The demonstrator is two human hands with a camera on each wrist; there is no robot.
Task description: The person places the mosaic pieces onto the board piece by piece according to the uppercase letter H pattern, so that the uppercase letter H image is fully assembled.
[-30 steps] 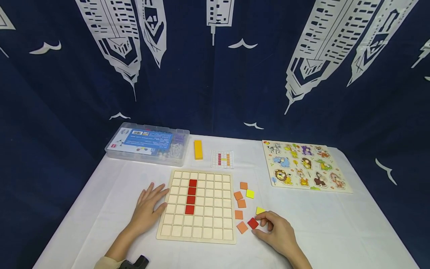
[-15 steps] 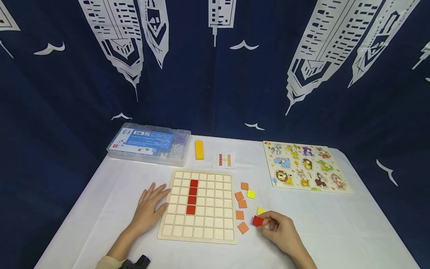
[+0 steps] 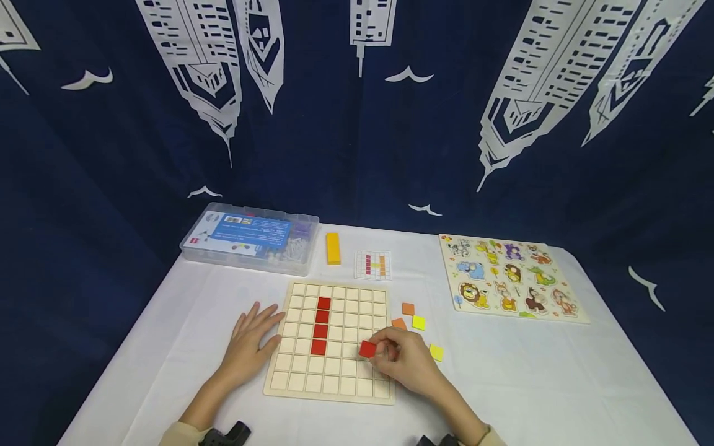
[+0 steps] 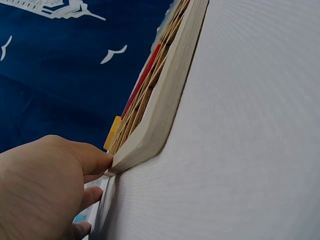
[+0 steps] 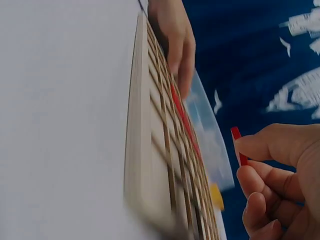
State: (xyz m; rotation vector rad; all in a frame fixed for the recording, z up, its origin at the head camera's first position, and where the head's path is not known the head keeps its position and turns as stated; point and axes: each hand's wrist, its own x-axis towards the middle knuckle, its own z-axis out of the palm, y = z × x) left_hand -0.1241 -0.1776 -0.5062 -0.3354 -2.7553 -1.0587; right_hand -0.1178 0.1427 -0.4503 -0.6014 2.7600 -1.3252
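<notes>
My right hand point(image 3: 409, 361) pinches a red square tile point(image 3: 367, 349) between thumb and fingers, over the right part of a wooden grid board point(image 3: 295, 363). In the right wrist view the red tile point(image 5: 239, 146) is seen edge-on, raised above the board. Several red tiles point(image 3: 320, 331) sit one below another in a column of the grid. My left hand point(image 3: 250, 342) lies with fingers spread at the board's left edge, its fingertips right at the rim point(image 4: 135, 150) in the left wrist view. Yellow tiles point(image 3: 418, 322) and orange tiles point(image 3: 408, 308) lie right of the board, some orange ones hidden behind my right hand.
Behind the board lie a small printed pattern card point(image 3: 373, 265) and a yellow block point(image 3: 333, 249). A clear plastic case point(image 3: 248, 240) stands at the back left. An animal puzzle board point(image 3: 510, 279) lies at the back right, before a dark blue curtain point(image 3: 334, 136).
My right hand has picked up the red tile from the tablecloth and carried it left, over the board. My left hand stays at the board's edge.
</notes>
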